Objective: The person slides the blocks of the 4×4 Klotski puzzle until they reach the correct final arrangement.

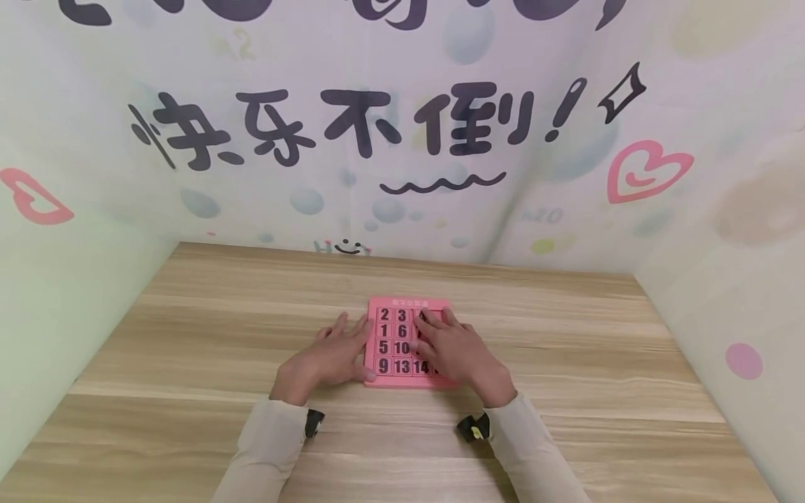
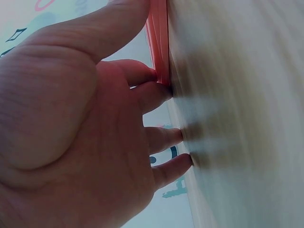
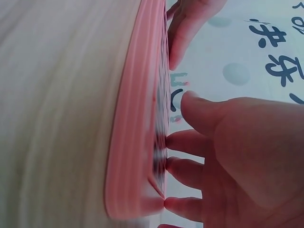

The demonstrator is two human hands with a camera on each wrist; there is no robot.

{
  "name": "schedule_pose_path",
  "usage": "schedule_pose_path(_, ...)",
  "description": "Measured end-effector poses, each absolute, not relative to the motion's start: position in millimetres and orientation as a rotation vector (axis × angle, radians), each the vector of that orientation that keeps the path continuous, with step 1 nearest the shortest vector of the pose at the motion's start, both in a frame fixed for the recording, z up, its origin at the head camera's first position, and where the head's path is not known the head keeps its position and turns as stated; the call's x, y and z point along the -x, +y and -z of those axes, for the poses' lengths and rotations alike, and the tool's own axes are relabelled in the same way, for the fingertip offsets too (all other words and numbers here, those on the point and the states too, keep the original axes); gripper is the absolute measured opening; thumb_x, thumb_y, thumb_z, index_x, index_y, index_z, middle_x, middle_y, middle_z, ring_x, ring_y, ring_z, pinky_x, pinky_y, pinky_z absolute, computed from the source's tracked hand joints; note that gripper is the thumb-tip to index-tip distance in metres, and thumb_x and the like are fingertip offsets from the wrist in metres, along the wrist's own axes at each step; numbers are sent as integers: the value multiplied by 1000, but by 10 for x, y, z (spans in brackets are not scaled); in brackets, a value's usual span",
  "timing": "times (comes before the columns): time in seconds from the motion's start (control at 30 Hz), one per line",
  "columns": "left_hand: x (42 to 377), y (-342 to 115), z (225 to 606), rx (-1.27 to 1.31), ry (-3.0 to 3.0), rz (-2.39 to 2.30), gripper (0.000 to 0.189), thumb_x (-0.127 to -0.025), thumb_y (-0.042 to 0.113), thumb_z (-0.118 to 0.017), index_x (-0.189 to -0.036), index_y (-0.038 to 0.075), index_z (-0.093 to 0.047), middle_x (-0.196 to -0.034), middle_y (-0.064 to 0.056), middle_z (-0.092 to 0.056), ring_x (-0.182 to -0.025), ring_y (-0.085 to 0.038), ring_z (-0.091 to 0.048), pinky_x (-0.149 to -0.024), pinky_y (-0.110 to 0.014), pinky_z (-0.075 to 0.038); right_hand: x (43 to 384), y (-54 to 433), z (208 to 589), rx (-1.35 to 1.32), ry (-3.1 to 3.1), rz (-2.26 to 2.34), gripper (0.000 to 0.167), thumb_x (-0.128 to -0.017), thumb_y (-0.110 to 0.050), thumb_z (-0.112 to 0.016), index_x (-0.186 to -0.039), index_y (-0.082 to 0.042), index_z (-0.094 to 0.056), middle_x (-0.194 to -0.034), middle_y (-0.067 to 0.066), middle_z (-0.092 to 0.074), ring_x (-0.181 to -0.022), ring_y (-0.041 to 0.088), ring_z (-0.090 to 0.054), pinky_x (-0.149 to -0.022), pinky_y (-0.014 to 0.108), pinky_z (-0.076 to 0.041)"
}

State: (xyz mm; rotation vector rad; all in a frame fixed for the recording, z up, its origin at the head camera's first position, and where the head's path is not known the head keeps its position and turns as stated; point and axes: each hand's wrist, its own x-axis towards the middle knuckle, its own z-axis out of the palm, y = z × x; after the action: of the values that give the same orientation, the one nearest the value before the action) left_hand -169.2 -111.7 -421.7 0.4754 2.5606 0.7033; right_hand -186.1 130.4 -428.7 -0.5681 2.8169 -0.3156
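Note:
A pink sliding number puzzle (image 1: 397, 382) lies flat on the table, its black-numbered tiles set in a raised frame. My left hand (image 1: 333, 356) rests along its left side, thumb at the near left corner and index finger at the left edge. In the left wrist view, the other fingers (image 2: 164, 140) spread down onto the tabletop. Over the right part of the puzzle, my right hand (image 1: 462, 353) touches the tiles with its fingertips and covers several of them. One right fingertip (image 3: 173, 203) meets the frame near its far right corner. Numbers 2, 3, 1, 6, 5, 10, 9, 13 and 14 show.
The wood-grain table (image 1: 207, 335) extends around the puzzle on all sides. Behind it hangs a white printed backdrop (image 1: 327, 188) with dark lettering and pink hearts. Black wrist cameras, left (image 1: 314, 423) and right (image 1: 473, 427), sit at the beige sleeves (image 1: 541, 454).

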Motion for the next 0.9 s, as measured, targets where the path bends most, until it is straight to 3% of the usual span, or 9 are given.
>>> schedule_pose_path(0.6,1711,-1122,4215,-475,2565,-685,95,-95,32,-76,-166,2,-22,-175,-16,-14,-161,-48,2,-130,-65,-6,1888,1353,4269,564,2792,333,61,-110,-48,-47,-162,-17,-41,-173,9,-30,-161,41,-19,-121,71,-32)
schedule_pose_path(0.9,1697,-1126,4223,-466,2564,-688,94,-95,31,-76,-166,3,-22,-175,-15,-13,-162,-46,3,-131,-64,-5,1887,1381,4284,571,2794,361,58,-110,-43,-48,-161,-14,-43,-171,11,-32,-160,43,-20,-123,67,-32)
